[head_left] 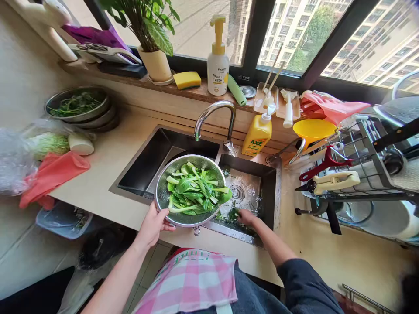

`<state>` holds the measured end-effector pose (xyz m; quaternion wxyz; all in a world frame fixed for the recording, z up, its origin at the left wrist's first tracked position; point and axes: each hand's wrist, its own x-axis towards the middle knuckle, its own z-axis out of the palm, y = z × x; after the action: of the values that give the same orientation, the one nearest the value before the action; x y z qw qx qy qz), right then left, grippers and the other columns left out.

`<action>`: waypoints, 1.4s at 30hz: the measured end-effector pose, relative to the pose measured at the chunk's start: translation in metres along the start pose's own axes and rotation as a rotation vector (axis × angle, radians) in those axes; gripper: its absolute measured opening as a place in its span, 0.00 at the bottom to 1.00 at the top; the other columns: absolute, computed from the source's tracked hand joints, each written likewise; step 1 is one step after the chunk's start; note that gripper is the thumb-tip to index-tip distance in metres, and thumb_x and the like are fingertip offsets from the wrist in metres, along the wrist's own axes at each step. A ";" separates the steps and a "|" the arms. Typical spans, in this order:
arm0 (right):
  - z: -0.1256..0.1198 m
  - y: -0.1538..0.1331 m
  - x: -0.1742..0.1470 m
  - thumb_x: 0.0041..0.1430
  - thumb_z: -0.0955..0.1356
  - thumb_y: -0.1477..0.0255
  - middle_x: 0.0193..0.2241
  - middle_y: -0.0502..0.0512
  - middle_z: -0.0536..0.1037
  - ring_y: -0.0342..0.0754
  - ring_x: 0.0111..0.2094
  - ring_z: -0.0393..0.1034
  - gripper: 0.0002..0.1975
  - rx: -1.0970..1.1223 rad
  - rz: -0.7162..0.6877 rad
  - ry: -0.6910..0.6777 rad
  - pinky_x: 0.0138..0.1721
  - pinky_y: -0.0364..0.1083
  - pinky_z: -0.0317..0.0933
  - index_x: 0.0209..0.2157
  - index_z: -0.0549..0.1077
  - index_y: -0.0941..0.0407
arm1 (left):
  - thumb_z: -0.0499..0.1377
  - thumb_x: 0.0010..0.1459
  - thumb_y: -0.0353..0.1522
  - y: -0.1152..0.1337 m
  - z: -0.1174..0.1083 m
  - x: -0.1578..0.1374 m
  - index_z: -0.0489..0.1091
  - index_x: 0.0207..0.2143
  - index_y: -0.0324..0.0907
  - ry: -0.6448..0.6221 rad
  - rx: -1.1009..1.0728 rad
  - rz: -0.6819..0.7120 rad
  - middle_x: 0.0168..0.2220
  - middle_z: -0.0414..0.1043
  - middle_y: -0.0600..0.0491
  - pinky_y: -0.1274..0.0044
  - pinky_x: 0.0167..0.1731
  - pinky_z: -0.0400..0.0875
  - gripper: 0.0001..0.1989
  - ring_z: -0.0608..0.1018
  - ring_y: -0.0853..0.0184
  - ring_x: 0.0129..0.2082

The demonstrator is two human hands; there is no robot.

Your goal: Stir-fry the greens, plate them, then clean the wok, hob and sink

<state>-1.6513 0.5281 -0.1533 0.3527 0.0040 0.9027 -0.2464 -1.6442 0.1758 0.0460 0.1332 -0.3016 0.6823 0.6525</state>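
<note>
Two hands: the left hand [155, 224] pinches the near-left rim of a metal strainer [163, 187] over the sink [270, 187], probably stiff, best held there; its greens [193, 188] look light, tender. Right hand [246, 217], at loose leaves [233, 214]: grip unclear.

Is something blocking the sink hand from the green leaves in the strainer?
Just the right rim of the colander. The right hand is low in the right sink basin, at loose greens, so it would probably have to go over that rim to reach the bok choy. I see nothing else between them.
</note>
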 end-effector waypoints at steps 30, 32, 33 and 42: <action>-0.134 -0.068 0.056 0.55 0.66 0.64 0.48 0.70 0.71 0.60 0.51 0.67 0.28 0.329 0.113 0.508 0.52 0.55 0.58 0.55 0.64 0.63 | 0.59 0.46 0.30 -0.008 -0.018 0.013 0.60 0.37 0.43 0.078 -0.132 -0.071 0.20 0.68 0.60 0.77 0.12 0.72 0.14 0.70 0.71 0.15; -0.124 -0.066 0.090 0.52 0.68 0.64 0.53 0.76 0.67 0.65 0.55 0.62 0.35 0.325 0.134 0.457 0.54 0.57 0.56 0.58 0.60 0.66 | 0.59 0.45 0.30 -0.009 -0.026 0.009 0.61 0.34 0.43 0.131 -0.186 -0.075 0.19 0.67 0.60 0.77 0.12 0.72 0.13 0.69 0.71 0.15; -0.118 -0.070 0.106 0.51 0.69 0.64 0.55 0.76 0.64 0.65 0.57 0.59 0.37 0.324 0.131 0.431 0.55 0.57 0.55 0.59 0.58 0.66 | 0.59 0.45 0.30 -0.010 -0.029 0.006 0.61 0.34 0.43 0.158 -0.206 -0.082 0.18 0.67 0.60 0.78 0.12 0.72 0.12 0.69 0.71 0.15; -0.070 -0.087 0.165 0.34 0.75 0.75 0.49 0.59 0.73 0.58 0.50 0.68 0.27 0.414 -0.018 0.075 0.53 0.49 0.58 0.42 0.75 0.55 | 0.60 0.43 0.29 -0.017 -0.041 -0.008 0.62 0.34 0.43 0.266 -0.249 -0.119 0.18 0.69 0.60 0.77 0.11 0.71 0.13 0.70 0.71 0.15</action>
<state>-1.8357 0.4552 -0.1758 0.3080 0.0775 0.8454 -0.4294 -1.6188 0.1382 0.0414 0.0419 -0.4390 0.5889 0.6773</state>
